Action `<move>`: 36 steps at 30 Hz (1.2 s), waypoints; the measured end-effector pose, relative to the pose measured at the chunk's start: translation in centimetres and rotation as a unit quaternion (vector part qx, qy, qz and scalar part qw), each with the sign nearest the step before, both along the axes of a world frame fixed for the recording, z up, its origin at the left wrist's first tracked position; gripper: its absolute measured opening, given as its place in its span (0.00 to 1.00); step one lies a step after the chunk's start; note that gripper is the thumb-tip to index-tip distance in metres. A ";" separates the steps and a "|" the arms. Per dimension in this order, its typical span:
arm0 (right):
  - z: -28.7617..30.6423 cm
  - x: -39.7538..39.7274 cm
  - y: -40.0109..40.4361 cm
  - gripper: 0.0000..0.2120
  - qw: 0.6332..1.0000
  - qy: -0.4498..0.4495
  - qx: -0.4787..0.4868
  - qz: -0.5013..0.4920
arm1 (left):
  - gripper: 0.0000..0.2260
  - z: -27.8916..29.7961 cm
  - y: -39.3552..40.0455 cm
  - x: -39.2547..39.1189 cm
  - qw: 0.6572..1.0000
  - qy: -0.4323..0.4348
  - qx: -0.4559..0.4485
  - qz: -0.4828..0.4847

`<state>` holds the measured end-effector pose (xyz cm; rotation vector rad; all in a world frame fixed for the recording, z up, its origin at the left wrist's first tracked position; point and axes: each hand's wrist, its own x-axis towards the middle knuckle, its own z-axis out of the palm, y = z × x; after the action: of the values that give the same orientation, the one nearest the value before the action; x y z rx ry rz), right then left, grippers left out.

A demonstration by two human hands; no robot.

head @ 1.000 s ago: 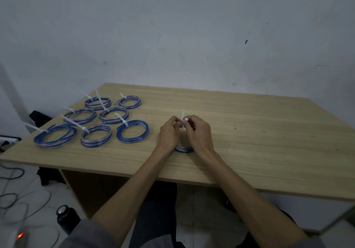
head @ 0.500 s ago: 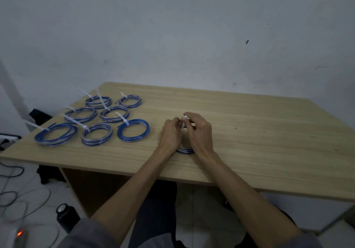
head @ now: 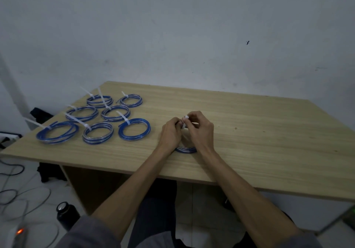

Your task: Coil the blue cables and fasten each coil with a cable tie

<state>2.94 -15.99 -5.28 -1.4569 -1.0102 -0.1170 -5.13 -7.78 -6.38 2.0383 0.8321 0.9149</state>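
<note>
Far left on the floor, a black metal bottle [head: 65, 214] stands among loose grey and black cords [head: 23, 195]. Up on the pale wooden table [head: 249, 132], seven finished round coils of blue cable [head: 92, 117] lie flat in a cluster near the left edge, each one cinched with a white plastic tie whose tail sticks out. Moving to the middle: the left hand [head: 170, 134] has its fingers curled in, pinching at the far side of the blue-and-silver cable coil [head: 186, 149] being worked on. That coil sits on the table under both hands, only its near arc showing between the wrists. Right beside it, the right hand [head: 199, 130] pinches the white cable tie [head: 185, 120] between thumb and fingertips, just above the coil. The two hands touch at the fingertips.
</note>
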 end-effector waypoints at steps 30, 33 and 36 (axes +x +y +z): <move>-0.4 0.5 0.4 0.07 0.999 0.028 -0.003 -0.038 | 0.12 0.3 -0.6 -0.1 0.994 -0.036 0.104 0.011; -0.6 0.7 0.7 0.07 0.999 0.037 -0.023 -0.013 | 0.12 0.3 -0.7 -0.2 0.994 -0.053 0.100 -0.003; -0.6 0.9 0.7 0.08 0.998 0.050 -0.023 -0.009 | 0.12 0.1 -0.4 -0.2 0.995 -0.065 0.070 -0.014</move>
<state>3.85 -15.26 -5.91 -1.5002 -0.9234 -0.0334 -5.35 -8.23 -6.26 2.0781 0.6833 1.1035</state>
